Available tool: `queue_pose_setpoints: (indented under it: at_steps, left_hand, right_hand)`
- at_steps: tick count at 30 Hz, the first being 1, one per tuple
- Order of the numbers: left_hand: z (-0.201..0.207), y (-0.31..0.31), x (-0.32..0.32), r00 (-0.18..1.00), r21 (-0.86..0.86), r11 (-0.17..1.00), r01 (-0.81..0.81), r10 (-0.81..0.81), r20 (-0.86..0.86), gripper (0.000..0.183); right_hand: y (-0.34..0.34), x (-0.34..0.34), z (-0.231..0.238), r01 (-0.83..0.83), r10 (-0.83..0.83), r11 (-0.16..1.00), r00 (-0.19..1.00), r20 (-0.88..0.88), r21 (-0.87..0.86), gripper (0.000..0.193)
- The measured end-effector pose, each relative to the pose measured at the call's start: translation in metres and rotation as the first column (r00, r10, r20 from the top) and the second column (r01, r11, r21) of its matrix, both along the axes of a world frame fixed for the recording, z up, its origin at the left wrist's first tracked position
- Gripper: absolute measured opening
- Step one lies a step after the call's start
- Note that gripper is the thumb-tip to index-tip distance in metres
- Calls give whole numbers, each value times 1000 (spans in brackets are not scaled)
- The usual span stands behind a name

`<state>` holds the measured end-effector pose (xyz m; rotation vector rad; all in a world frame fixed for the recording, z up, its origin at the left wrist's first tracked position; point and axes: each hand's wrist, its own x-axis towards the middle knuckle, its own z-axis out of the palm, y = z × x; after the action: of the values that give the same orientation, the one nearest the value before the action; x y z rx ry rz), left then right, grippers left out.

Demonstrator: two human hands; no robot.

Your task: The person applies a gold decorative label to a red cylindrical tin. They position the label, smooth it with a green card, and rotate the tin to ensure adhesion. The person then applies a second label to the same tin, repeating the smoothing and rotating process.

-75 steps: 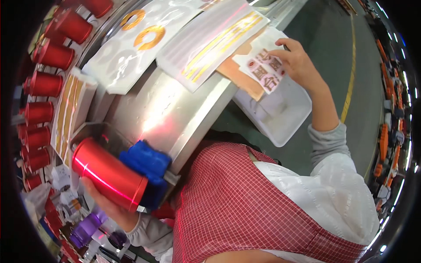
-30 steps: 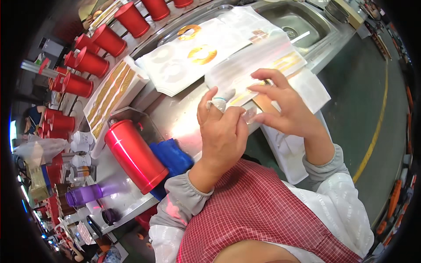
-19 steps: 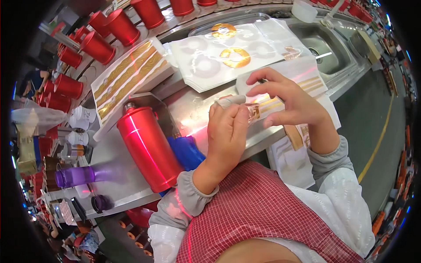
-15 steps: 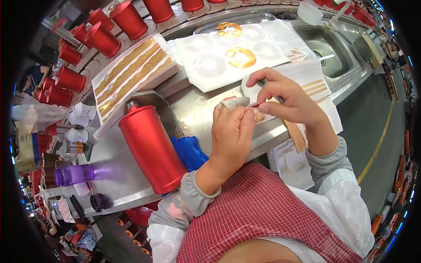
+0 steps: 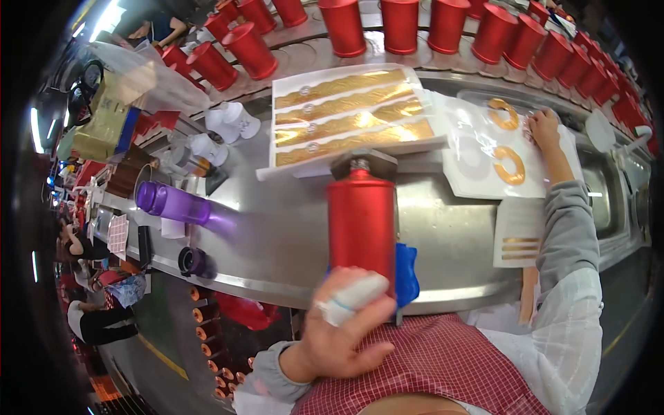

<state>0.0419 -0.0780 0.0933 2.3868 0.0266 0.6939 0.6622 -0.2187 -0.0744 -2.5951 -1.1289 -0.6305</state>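
Note:
A red metal canister-like bottle [image 5: 361, 225] with a narrow metal neck lies on the steel worktop, its base toward me. My left hand [image 5: 349, 328] is at that base, fingers and thumb apart; a white wrap [image 5: 356, 299] covers part of its fingers. It overlaps the base, and whether it presses on it I cannot tell. At the far right, my right hand [image 5: 545, 130] has its fingers bent down on a white sticker sheet [image 5: 470, 181], beside gold C-shaped labels [image 5: 510, 166]. What its fingertips hold is too small to make out. Blue cloth [image 5: 407, 273] shows beside the bottle.
A stack of wavy gold label strips [image 5: 353, 114] lies beyond the bottle. Red canisters [image 5: 342, 28] line the conveyor behind. A purple bottle [image 5: 169, 202], white cups [image 5: 232, 123] and a dark lid [image 5: 192, 261] stand left. A sink [image 5: 600, 197] is at right.
My hands, together at the right before, are now apart: the left is at the red bottle's base, the right has reached out to the sticker sheet. The view has turned left.

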Motion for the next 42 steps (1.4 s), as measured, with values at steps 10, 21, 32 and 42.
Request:
queue_pose_setpoints:
  at_steps: [10, 21, 32, 42]
  left_hand:
    - [-87, 31, -24, 974, -231, 969, -90, 37, -225, 127]
    - [-67, 46, 6, 991, -745, 654, 132, -60, 123, 106]
    - [-59, 53, 47, 994, -874, 486, 18, 87, 69, 89]
    - [-57, 57, 51, 995, -919, 394, 8, 92, 48, 88]
  right_hand:
    - [36, -195, 161, -421, 430, 879, 903, 10, 223, 11]
    - [83, -396, 187, -522, 810, 586, 402, -427, 620, 12]
    - [113, -409, 133, -304, 772, 611, 433, -465, 731, 19]
    - [113, -411, 118, -188, 785, 589, 366, -501, 786, 28]
